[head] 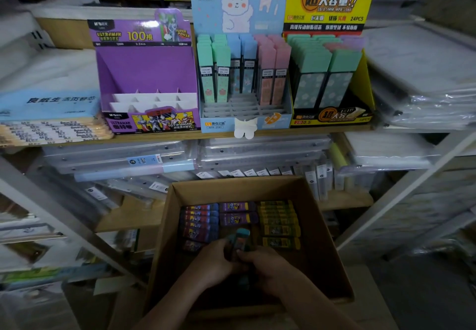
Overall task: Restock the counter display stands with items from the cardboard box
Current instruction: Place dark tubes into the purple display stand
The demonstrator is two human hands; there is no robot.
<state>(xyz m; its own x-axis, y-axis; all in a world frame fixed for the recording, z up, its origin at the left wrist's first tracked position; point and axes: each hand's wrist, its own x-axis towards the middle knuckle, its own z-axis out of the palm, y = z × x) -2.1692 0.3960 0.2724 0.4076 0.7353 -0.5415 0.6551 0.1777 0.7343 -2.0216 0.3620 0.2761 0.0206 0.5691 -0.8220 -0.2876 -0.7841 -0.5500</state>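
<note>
Item: teal case (241, 241), inside cardboard box (325, 229), long axis toward 12 o'clock. We grip it with left hand (215, 264) and right hand (261, 265), fingers curled. Blue stand (277, 121), front slots vacant: 12 o'clock, well apart.

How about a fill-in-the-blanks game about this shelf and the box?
The purple stand is completely ____.
The blue stand shows a white ____.
The third stand, on the right, is coloured ____.
The left hand and right hand hold a teal case inside the cardboard ____.
Missing words: empty, rabbit, yellow, box.
</note>
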